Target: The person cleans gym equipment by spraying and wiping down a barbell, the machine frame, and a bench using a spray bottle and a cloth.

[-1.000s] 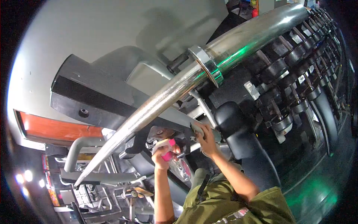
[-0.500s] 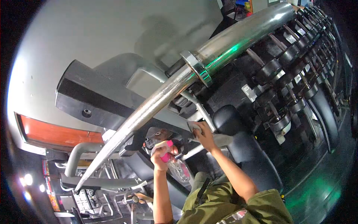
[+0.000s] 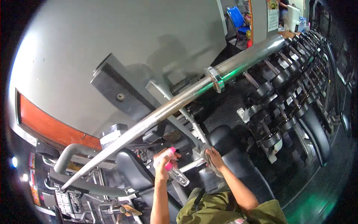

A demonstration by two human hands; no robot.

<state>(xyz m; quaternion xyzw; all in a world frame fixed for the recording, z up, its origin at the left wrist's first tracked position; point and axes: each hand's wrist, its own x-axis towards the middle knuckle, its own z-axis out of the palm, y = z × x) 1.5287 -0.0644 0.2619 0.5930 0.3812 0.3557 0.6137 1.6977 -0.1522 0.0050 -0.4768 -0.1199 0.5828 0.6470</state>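
Note:
My left hand (image 3: 161, 163) is wrapped round the neck of a clear spray bottle (image 3: 180, 177) with a pink spray head. The bottle is tilted, its base toward my body. My right hand (image 3: 215, 158) grips a grey cloth (image 3: 207, 155), which lies against the grey metal frame (image 3: 184, 128) of a weight bench. Part of the cloth hangs down below my fingers. Above both hands a bare chrome barbell (image 3: 169, 107) runs diagonally across the frame.
Black bench pads (image 3: 233, 149) are beside my right hand. Racks of dumbbells (image 3: 264, 89) fill the right side. A grey upright (image 3: 121, 95) stands by the wall at left. A blue chair (image 3: 236, 18) is at the back, and part of a person (image 3: 284, 13) shows top right.
My right hand has shifted slightly right and down along the frame with the cloth, which now hangs lower. The spray bottle is still in my left hand. The view has shifted, showing more background.

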